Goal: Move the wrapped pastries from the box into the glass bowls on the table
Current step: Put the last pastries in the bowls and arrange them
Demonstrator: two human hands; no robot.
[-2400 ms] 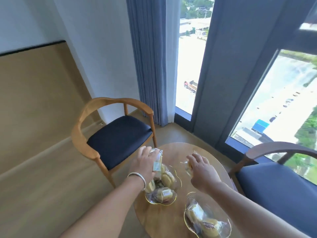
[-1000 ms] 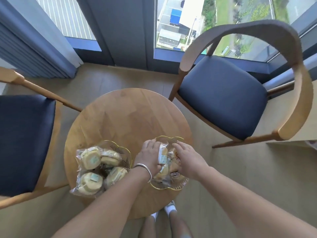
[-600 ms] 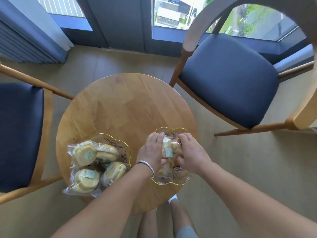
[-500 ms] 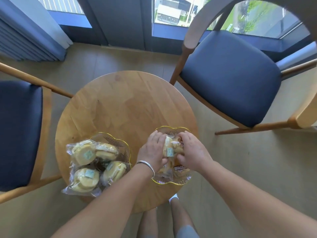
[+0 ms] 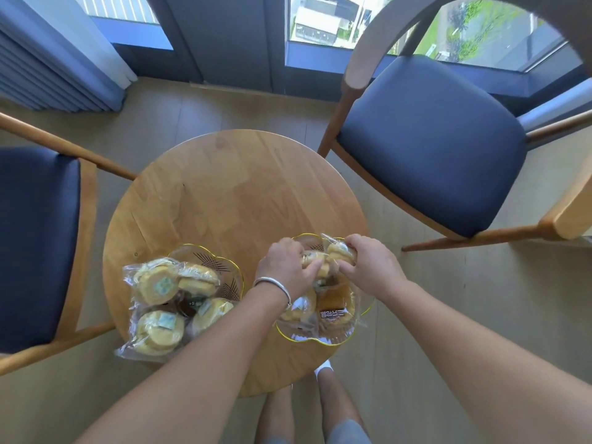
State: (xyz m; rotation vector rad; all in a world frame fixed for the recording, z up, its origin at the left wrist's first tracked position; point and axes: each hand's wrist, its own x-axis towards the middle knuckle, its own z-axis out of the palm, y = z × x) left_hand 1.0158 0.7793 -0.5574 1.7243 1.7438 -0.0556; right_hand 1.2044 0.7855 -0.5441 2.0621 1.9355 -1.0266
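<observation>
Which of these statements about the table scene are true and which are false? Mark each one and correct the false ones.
1. Two glass bowls stand on the round table. True: the left bowl and the right bowl.
2. Both hands are at the left bowl. False: the left hand and right hand are over the right bowl.
3. The left wrist wears a bracelet. True.
4. The left bowl is empty. False: it holds several wrapped pastries.
5. A box sits on the table. False: none is in view.
</observation>
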